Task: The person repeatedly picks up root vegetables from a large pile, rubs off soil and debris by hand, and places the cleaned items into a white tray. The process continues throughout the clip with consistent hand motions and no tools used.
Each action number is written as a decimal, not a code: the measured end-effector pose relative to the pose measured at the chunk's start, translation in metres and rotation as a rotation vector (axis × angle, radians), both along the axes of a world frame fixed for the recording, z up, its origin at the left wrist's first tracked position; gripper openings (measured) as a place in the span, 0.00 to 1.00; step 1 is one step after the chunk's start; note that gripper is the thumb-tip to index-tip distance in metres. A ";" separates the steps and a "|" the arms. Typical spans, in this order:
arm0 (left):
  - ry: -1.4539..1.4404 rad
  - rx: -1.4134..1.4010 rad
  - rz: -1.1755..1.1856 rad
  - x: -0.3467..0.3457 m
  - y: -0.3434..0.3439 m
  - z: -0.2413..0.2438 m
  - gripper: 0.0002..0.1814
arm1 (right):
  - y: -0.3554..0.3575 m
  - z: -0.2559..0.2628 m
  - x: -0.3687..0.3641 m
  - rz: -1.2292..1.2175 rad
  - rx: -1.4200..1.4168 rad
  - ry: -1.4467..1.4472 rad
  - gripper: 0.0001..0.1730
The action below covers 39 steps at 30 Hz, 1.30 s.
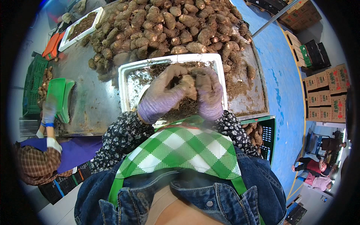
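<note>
My left hand and my right hand, both in soiled, light purple knit gloves, meet over a white foam tray. Between them is a brown, rough-skinned taro tuber, with a paler patch on its near end. The left thumb and fingers close on one side of it. On its other side are the curled right fingers, slightly blurred. Loose soil and root fibres cover much of the tray's floor.
A large heap of taro tubers covers the back of the metal table. Green scoops and a co-worker's gloved hand are at left. A green crate with tubers stands at my right. Stacked cartons stand beyond the blue floor.
</note>
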<state>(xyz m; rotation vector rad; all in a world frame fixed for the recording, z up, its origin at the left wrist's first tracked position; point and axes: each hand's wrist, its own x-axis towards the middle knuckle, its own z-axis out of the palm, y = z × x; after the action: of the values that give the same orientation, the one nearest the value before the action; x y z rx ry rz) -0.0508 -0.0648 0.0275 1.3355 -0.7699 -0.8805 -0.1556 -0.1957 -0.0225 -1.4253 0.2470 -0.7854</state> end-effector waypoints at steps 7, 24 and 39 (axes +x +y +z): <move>0.158 0.059 0.029 -0.006 0.000 0.010 0.29 | 0.002 -0.023 0.005 -0.114 0.165 -0.095 0.27; 0.012 0.058 0.239 0.004 0.003 -0.010 0.24 | -0.012 -0.021 0.005 0.000 0.392 0.145 0.23; -1.187 0.303 0.448 0.014 -0.034 -0.084 0.27 | -0.004 -0.021 0.020 -0.023 0.070 0.198 0.17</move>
<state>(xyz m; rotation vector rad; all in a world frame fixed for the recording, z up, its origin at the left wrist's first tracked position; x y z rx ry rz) -0.0370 -0.0990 -0.0563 2.2017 -1.1600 0.2654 -0.1354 -0.2001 -0.0437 -1.4371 0.4393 -0.6481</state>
